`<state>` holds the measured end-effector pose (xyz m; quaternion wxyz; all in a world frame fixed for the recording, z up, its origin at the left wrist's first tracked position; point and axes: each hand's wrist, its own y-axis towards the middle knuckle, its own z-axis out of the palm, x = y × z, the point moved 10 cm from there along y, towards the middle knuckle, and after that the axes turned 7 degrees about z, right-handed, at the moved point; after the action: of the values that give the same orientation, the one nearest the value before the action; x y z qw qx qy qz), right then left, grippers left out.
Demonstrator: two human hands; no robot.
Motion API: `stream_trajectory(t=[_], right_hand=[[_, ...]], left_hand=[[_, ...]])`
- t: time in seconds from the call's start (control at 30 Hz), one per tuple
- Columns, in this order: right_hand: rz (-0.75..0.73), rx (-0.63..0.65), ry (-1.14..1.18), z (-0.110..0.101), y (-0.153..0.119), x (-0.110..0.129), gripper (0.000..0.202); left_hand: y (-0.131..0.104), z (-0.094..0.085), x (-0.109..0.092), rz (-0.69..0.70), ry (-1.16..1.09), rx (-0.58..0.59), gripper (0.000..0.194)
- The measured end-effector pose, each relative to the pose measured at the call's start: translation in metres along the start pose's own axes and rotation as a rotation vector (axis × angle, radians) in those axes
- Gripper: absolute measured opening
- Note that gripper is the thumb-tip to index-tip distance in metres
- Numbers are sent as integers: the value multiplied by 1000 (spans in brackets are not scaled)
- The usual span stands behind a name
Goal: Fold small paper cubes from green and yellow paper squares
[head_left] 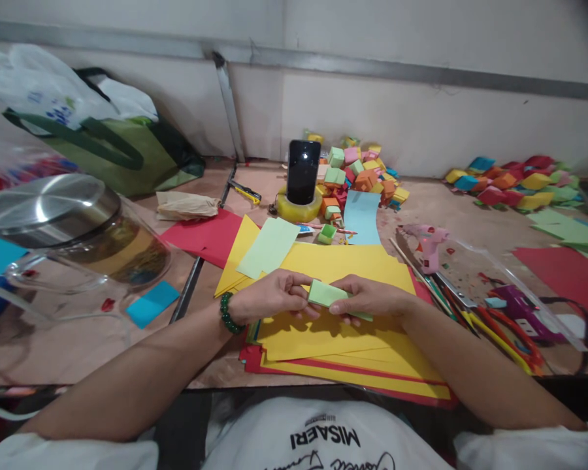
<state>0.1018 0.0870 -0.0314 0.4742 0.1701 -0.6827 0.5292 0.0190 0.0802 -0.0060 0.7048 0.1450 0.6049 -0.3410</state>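
Between both hands is a small folded strip of light green paper (323, 294). My left hand (284, 292), with a green bead bracelet (230, 313) at its wrist, pinches the strip's left end. My right hand (360, 297) grips the right part, thumb on top; some of the paper pokes out below its fingers. Beneath the hands lies a stack of yellow sheets (333, 343) with red sheets (255, 359) under it. Just beyond the left hand, a light green sheet (268, 247) rests on the yellow.
Behind stand a phone (303, 171) on a yellow tape roll (298, 207) and a pile of folded paper boxes (365, 173). To the right lie a pink glue gun (428, 245) and orange-handled scissors (512, 336). At left, a glass jug (122, 241) stands near a green bag (112, 150).
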Motion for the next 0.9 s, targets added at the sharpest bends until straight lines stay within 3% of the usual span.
stream_trajectory(t=[0.53,0.73,0.9], right_hand=[[21,12,-2,4,-1,2,42],[31,-10,-59,5,-2,3,40],[66,-32,-68,4,-3,0,42]], left_hand=[[1,-2,8,-4,-2,13,39],[0,-9,16,-60,-41,-44,51],[1,-6,11,-30,3,-25,42]])
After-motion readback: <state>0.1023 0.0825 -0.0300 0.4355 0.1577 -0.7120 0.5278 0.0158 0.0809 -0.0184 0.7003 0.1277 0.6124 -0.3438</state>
